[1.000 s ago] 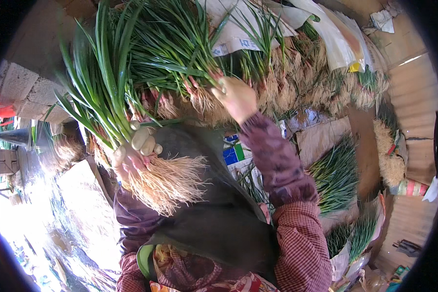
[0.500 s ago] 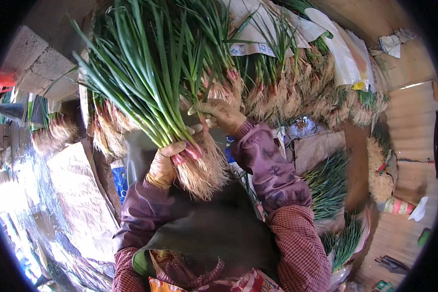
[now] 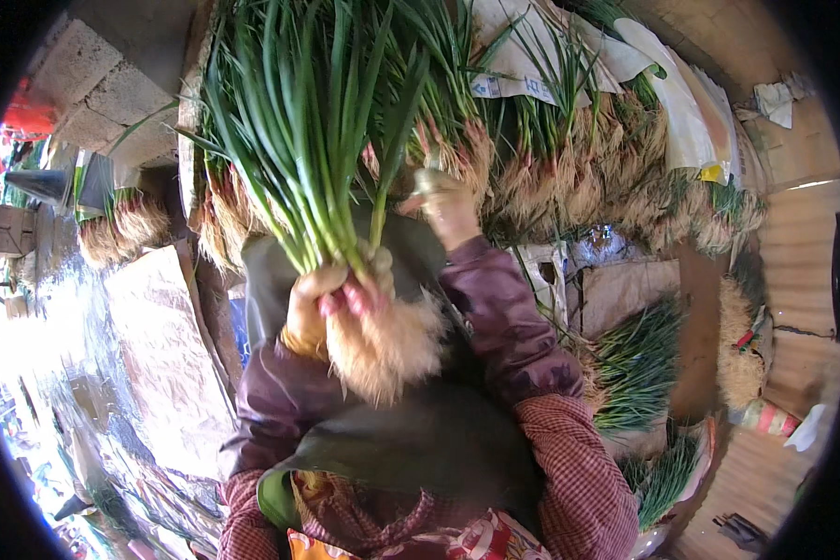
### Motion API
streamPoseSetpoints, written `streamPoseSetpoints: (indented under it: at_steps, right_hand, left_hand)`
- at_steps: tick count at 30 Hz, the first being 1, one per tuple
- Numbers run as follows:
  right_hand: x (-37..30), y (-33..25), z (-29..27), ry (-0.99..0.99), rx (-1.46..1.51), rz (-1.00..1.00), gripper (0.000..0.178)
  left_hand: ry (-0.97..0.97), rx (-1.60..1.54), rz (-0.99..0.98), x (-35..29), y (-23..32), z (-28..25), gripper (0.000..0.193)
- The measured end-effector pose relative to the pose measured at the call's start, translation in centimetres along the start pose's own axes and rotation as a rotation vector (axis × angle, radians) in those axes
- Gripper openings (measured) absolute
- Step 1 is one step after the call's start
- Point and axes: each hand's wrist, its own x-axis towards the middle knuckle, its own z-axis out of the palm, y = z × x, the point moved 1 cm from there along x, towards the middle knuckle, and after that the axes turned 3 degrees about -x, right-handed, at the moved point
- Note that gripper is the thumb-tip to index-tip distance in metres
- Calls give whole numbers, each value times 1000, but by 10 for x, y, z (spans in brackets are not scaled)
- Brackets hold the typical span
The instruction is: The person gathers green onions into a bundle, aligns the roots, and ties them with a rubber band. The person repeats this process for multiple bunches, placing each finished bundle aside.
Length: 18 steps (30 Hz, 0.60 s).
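Left hand (image 3: 306, 317): clenched around the stems of the onion bunch (image 3: 319, 177).
Onion bunch: before the dark apron (image 3: 415, 429), leaves upward, roots downward.
Right hand (image 3: 448, 201): near the heaped onions (image 3: 537, 182); blurred, grip cannot be told.

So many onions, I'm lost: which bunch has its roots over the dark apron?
The bunch gripped in the left hand. Its pale roots show against the apron; the other bunches lie beyond it or off to the sides.

Green leaves (image 3: 308, 140), cream roots (image 3: 383, 350), red-checked sleeves (image 3: 574, 457)
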Motion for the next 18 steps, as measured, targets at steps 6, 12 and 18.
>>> streamPoseSetpoints:
  at_steps: [6, 12, 18]
  right_hand:
    - [-39, -27, 37, -701, 886, 283, 30]
    - [-43, -51, 45, -669, 688, 228, 28]
    - [-40, -42, 44, -79, -300, -285, 23]
  left_hand:
    - [-168, -234, -50, -7, -5, -18, 40]
    - [36, 29, 70, -8, -5, -28, 46]
    - [29, -21, 82, 2, -2, -59, 45]
